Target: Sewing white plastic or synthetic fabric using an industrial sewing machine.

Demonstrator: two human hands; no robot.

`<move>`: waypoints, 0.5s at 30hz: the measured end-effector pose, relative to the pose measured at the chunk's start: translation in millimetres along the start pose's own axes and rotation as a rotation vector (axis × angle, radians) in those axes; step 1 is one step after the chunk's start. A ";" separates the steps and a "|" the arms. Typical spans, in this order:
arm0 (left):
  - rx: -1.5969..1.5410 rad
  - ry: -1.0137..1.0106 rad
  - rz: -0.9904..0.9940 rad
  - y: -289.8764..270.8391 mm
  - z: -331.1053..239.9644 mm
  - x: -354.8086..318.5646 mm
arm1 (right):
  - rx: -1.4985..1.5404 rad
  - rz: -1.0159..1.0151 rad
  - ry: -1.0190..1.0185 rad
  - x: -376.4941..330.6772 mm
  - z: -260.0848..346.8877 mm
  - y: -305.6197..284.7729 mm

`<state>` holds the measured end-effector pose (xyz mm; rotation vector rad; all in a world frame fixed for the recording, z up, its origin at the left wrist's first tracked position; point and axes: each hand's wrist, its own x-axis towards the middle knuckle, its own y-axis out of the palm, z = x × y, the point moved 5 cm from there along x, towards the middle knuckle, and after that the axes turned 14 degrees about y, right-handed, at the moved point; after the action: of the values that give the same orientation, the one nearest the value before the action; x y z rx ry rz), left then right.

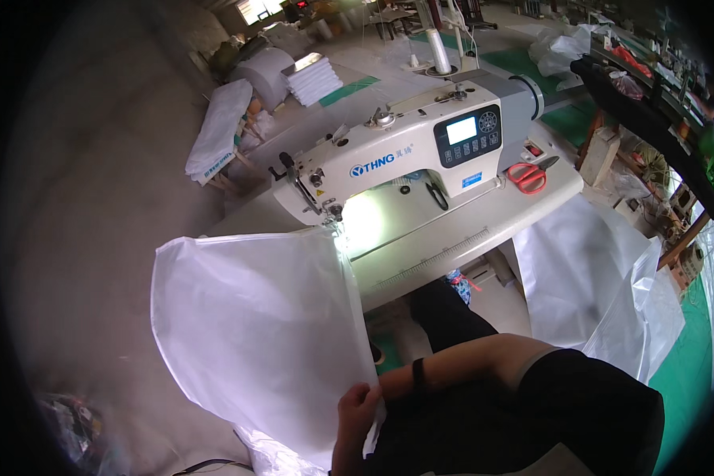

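At edge of white sheet (262, 325) | hands (359, 406) hard to tell apart

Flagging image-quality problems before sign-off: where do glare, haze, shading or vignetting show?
Head view: blown-out glare beneath the long arm of the white, boxy sewing machine; its bright rectangular screen looks washed out; soft shading across the large white translucent sheet; hazy grey floor at left; black fisheye vignetting in the corners.

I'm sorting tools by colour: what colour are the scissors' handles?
The scissors' handles are red, seen in the head view.
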<state>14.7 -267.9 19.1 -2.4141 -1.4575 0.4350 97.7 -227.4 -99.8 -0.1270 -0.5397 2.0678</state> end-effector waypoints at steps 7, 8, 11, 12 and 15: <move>-0.496 -0.148 -0.068 8.6 -3.1 -9.6 | -0.242 -0.037 0.826 -33.8 33.5 -124.9; -0.503 -0.148 -0.078 12.6 0.1 -10.2 | -0.410 -0.222 0.754 -33.3 31.8 -152.1; -0.655 -0.178 0.010 25.9 8.9 -8.2 | -0.328 -0.616 0.865 -22.2 61.8 -220.7; -0.634 -0.175 0.080 29.5 4.2 -7.7 | -0.332 -0.617 0.868 -10.8 63.5 -228.0; -0.561 -0.189 0.152 36.5 -22.2 -4.5 | -0.476 -0.639 0.833 24.7 58.3 -240.8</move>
<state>50.9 -290.2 25.5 -3.0077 -1.6547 0.3240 257.3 -119.4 57.8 -0.9201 -0.4463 1.0888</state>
